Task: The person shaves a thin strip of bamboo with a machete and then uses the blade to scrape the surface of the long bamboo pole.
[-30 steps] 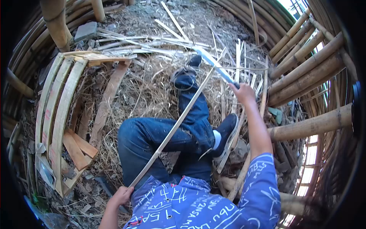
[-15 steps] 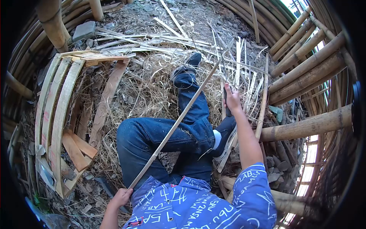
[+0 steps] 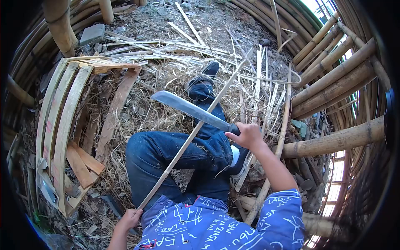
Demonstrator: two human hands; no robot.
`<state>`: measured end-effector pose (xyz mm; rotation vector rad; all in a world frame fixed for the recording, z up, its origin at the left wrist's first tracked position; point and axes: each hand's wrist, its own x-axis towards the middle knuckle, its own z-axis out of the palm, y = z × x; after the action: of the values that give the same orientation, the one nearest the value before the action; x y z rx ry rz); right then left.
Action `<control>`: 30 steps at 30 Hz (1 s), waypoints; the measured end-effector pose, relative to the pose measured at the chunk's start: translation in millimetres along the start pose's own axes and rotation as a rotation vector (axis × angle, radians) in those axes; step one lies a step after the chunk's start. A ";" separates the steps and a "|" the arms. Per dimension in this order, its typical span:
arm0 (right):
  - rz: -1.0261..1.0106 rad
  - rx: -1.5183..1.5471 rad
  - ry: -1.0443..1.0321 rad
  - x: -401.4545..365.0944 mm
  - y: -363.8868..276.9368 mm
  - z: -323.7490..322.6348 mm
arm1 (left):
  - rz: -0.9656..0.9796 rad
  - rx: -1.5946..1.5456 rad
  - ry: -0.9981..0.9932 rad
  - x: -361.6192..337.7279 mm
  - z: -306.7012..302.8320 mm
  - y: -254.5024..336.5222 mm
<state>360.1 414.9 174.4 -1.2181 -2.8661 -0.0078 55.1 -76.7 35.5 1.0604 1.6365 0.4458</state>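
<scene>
A long bamboo strip (image 3: 179,155) slants from my left hip up past my outstretched leg. My left hand (image 3: 131,218) is closed round its lower end. In my right hand (image 3: 246,135) is the dark handle of a machete (image 3: 192,111). Its broad blade points left and crosses the bamboo strip in this view, above my blue jeans (image 3: 156,146). My fingers are wrapped round the handle, with the thumb along it.
A slatted wooden crate (image 3: 66,125) stands at the left. Split bamboo strips (image 3: 183,49) and curly shavings (image 3: 146,108) cover the ground. Thick bamboo poles (image 3: 333,137) jut in from the right. Another dark blade-like tool (image 3: 114,205) lies near my left hand.
My right hand has turned, swinging the machete blade left and over the bamboo strip. A thin curled strip has appeared at the right. My left hand has barely moved.
</scene>
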 end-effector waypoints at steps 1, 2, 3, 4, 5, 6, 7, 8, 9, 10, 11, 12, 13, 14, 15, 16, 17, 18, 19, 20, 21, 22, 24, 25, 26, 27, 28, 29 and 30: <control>-0.048 -0.050 0.002 3.4 7.8 -10.2 | 0.005 0.000 0.004 0.8 3.9 -11.0; -0.095 -0.099 0.004 10.5 21.8 -21.5 | 0.022 0.026 -0.012 -0.1 10.3 -31.2; -0.083 -0.040 -0.010 22.8 65.0 -10.0 | 0.036 0.054 -0.034 -1.3 14.2 -42.7; 0.110 -0.182 0.014 37.5 114.4 -6.3 | 0.035 0.061 -0.050 -0.4 12.6 -34.5; 0.571 -0.152 -0.039 53.7 110.5 -49.0 | 0.022 0.062 -0.022 4.0 8.1 -14.8; 0.719 -0.206 0.020 57.9 136.7 -43.9 | 0.008 0.065 0.012 5.1 1.7 0.4; 0.633 -0.136 0.078 58.0 129.7 -51.0 | 0.004 0.067 0.003 -1.7 -1.3 12.6; 0.607 -0.106 0.083 63.7 128.5 -49.7 | 0.026 0.056 0.057 5.5 -1.7 27.8; 0.598 -0.071 0.089 62.7 128.5 -41.6 | 0.050 0.062 0.102 15.7 -8.2 34.7; 0.626 -0.091 0.117 63.2 126.9 -35.6 | 0.054 0.068 0.041 16.1 2.8 -6.6; 0.638 -0.094 0.104 59.7 122.4 -31.2 | 0.052 0.068 0.024 14.3 0.8 -9.7; 0.658 0.075 0.114 57.7 117.7 -26.2 | -0.007 0.036 -0.036 10.8 2.7 -11.4; 0.673 0.251 0.137 59.1 116.6 -23.1 | -0.062 0.011 -0.083 11.9 1.4 -11.9; 0.684 0.575 0.165 60.4 111.2 -11.9 | -0.065 0.020 -0.086 12.3 3.1 -18.7; 0.759 0.876 0.170 55.6 104.2 -3.5 | 0.032 0.061 -0.030 10.1 10.0 -30.2; 0.773 1.049 0.193 55.7 95.4 2.0 | 0.130 0.099 0.025 7.8 13.2 -36.4; 0.781 1.221 0.216 57.2 86.4 4.0 | 0.128 0.103 0.024 7.1 11.3 -34.1; 0.836 1.337 0.191 57.8 78.0 2.3 | 0.109 0.085 0.022 8.3 10.7 -30.9; 0.836 1.338 0.191 57.4 73.0 5.8 | 0.092 0.066 0.019 10.1 10.3 -25.7; 0.808 1.407 0.142 56.2 68.7 10.3 | 0.092 0.068 0.019 10.3 5.7 -12.6; 0.777 1.474 0.093 54.9 63.8 14.0 | 0.058 0.060 0.031 8.7 0.2 2.1; 0.781 1.334 0.086 52.6 54.1 12.4 | 0.026 0.050 0.042 7.9 -4.1 14.1; 0.715 1.131 0.028 41.2 46.0 17.9 | 0.017 0.025 0.044 6.3 -6.6 23.7; 0.640 0.928 -0.031 37.0 42.2 20.2 | 0.006 -0.002 0.051 6.3 -5.4 25.6; 0.636 0.927 -0.034 32.3 33.5 15.6 | 0.004 -0.006 0.054 6.6 -3.8 23.7; 0.512 0.695 -0.037 25.0 24.1 8.6 | 0.007 -0.001 0.039 6.0 -2.8 18.6; 0.386 0.464 -0.037 19.0 16.9 2.0 | 0.011 0.004 0.025 6.1 -1.7 12.5; 0.388 0.464 -0.038 13.4 13.3 -1.3 | 0.010 0.004 0.023 6.5 0.4 3.9; 0.325 0.360 -0.023 8.0 11.1 -4.5 | 0.028 0.017 0.008 7.7 2.9 -6.6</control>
<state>362.6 428.3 179.0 -1.5781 -2.4953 0.5058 54.9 -74.5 25.2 1.0965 1.6372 0.4557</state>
